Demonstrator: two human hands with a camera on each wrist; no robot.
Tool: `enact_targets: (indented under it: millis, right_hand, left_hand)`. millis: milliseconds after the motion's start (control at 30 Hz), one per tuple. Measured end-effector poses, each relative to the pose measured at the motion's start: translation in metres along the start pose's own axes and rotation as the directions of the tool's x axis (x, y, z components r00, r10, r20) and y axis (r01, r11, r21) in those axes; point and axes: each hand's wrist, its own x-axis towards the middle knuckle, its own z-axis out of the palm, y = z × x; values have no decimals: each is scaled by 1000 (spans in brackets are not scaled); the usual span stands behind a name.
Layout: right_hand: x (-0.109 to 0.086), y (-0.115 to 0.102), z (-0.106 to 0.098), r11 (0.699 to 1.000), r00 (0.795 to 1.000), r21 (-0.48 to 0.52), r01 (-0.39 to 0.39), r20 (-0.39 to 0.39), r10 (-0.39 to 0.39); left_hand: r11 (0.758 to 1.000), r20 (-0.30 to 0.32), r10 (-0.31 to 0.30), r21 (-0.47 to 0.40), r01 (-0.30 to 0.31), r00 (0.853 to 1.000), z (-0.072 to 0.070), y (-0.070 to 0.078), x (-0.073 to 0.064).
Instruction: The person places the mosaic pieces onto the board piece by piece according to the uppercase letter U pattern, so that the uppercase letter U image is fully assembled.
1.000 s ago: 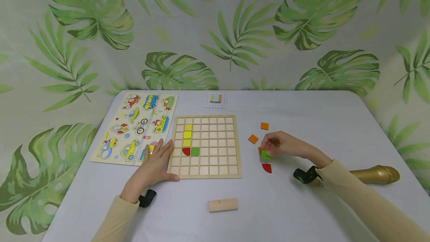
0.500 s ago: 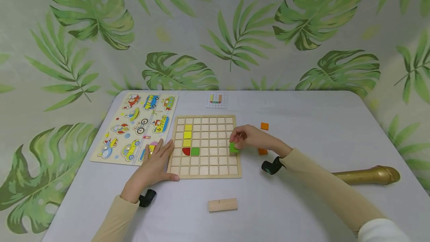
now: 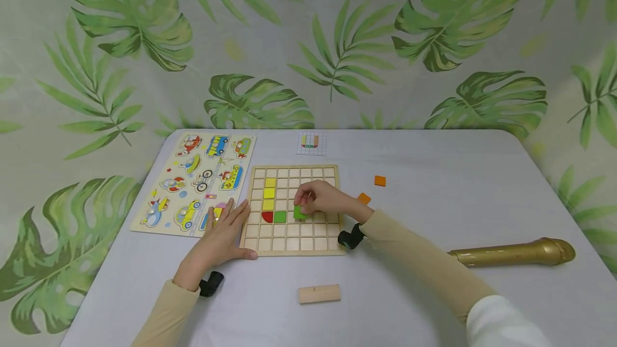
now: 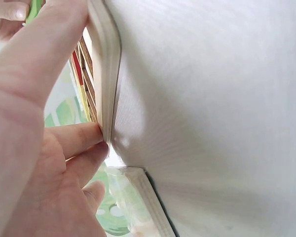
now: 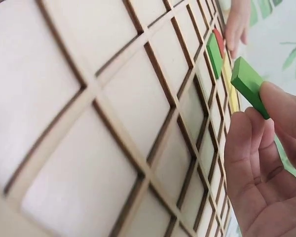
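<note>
My right hand [image 3: 322, 197] pinches a green square tile [image 5: 250, 85] between thumb and fingers, over the middle of the wooden grid board [image 3: 294, 254]. In the right wrist view the tile is tilted above the cells. Left of it, another green tile [image 3: 280, 217] lies in a cell beside a red quarter-round tile [image 3: 267, 218]. A column of yellow tiles [image 3: 269, 193] runs up from the red one. My left hand [image 3: 222, 237] is spread at the board's left side, fingertips [image 4: 91, 136] against its edge and the thumb at the near left corner.
A vehicle peg puzzle [image 3: 183, 181] lies on the left, partly under my left hand. Behind the board is a small pattern card [image 3: 310, 144]. Orange tiles [image 3: 380, 181] lie to the right. A wooden block [image 3: 320, 294] sits in front, and a gold rod-like object [image 3: 516, 254] lies far right.
My right hand has carried the green tile leftward from the loose pieces, across the board's right edge, to over its middle. The left hand stays in place.
</note>
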Motion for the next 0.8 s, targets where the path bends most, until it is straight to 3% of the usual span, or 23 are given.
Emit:
enact_targets:
  millis: [333, 533, 800]
  right_hand:
    - [13, -3, 19, 991, 999, -131, -17, -46, 11]
    - [13, -8, 24, 964, 998, -265, 12, -53, -27]
    - [15, -7, 26, 932, 999, -361, 18, -33, -32]
  left_hand:
    - [1000, -2, -1, 1, 1, 1000, 1, -1, 0]
    - [1000, -4, 0, -3, 0, 1000, 1, 0, 0]
    - [1000, 7, -11, -14, 11, 1000, 0, 0, 0]
